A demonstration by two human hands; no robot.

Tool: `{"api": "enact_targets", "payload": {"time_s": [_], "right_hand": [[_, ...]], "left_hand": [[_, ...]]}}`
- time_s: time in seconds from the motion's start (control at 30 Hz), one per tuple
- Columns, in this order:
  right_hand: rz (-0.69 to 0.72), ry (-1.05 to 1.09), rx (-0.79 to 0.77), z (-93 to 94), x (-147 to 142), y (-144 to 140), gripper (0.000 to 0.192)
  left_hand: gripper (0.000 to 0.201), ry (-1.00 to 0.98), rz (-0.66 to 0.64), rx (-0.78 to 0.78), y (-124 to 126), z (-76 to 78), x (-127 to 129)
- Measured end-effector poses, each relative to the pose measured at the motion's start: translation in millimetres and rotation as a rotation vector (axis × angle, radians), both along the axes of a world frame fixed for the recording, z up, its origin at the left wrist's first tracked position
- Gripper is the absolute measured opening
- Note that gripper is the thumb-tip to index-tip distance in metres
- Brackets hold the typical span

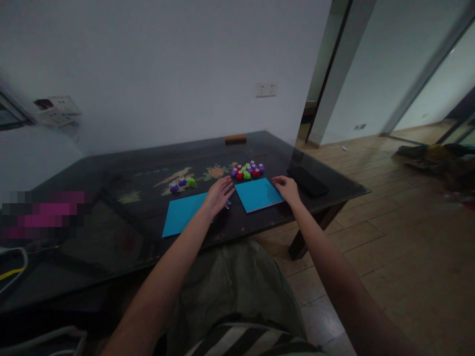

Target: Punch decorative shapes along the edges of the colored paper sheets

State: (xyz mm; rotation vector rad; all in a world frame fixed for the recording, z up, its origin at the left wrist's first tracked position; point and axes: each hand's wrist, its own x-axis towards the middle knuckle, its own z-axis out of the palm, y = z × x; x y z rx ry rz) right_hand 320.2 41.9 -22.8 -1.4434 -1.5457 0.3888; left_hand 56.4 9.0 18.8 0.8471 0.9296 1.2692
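Two flat blue cards lie on the dark table, a right card (258, 195) and a left card (182, 213). My left hand (218, 195) hovers between them with its fingers stretched out and apart, holding nothing; it covers part of the left card. At the right card's right edge, my right hand (286, 187) has its thumb and curled fingers together on that edge. Behind the right card sits a cluster of small purple, red and green balls with eye-like white spots (247, 174). Two purple balls (178, 185) and one green ball (191, 182) stand behind the left card.
A long black case (308, 181) lies right of my right hand, near the table's (345, 190) right edge. A brown cylinder (235, 139) rests at the back by the wall. Small, partly hidden items (227, 203) show beside my left hand. Something pink and blurred (52, 212) is at far left.
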Motion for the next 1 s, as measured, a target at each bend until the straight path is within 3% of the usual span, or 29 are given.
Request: {"api": "enact_targets", "payload": {"time_s": [0.17, 0.3, 0.4, 0.5, 0.63, 0.73, 0.9, 1.0], "right_hand": [[-0.012, 0.036, 0.070, 7.8, -1, -1, 0.024], [0.021, 0.108, 0.133, 19.1, -17, 0, 0.022], [0.132, 0.202, 0.138, 29.0, -49, 1, 0.021], [0.315, 0.265, 0.097, 38.6, -99, 6, 0.019], [0.582, 0.141, 0.037, 44.8, -170, 18, 0.017], [0.650, 0.006, -0.066, 40.6, -206, 26, 0.018], [0.636, -0.270, -0.077, 26.0, -222, 29, 0.027], [0.636, -0.458, -0.024, 19.6, -219, 27, 0.046]], "left_hand": [[0.015, 0.079, 0.083, 0.166, 3, 11.3, -41], [0.012, 0.564, 0.192, 0.353, 4, 3.0, -107], [0.011, 0.889, 0.270, 0.409, 5, -9.7, -155], [0.011, 0.927, 0.352, 0.385, 4, -19.7, -184], [0.012, 0.974, 0.360, 0.371, 0, -25.0, -194], [0.012, 1.050, 0.296, 0.400, -3, -26.1, -193], [0.029, 1.140, 0.159, 0.411, -3, -29.4, -195], [0.044, 1.114, 0.139, 0.364, -2, -30.7, -196]]}}
